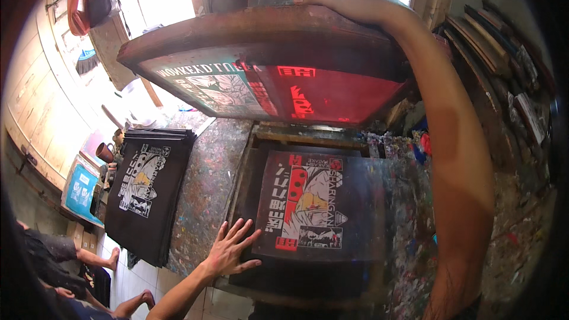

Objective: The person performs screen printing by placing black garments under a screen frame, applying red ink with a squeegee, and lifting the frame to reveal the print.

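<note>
My right hand (355, 1) grips the top edge of a raised silk-screen frame (261, 29); its fingers are partly hidden behind the wood. The tilted mesh shows stencilled figures and lettering, with a red area on its right part. Beneath the frame, a black fabric piece (361, 275) lies flat on the printing board, bearing a print (308, 201) of a cartoon character in white, red and a little yellow. At the fabric's left edge my left hand (228, 252) rests palm down, fingers spread, holding nothing.
A stack of printed black fabric pieces (148, 195) lies on the paint-spattered table (207, 172) to the left. Boards (480, 41) lean at the right wall. A brown mug (105, 152) and a blue printed panel (81, 191) stand far left. Another person's legs (98, 258) show at lower left.
</note>
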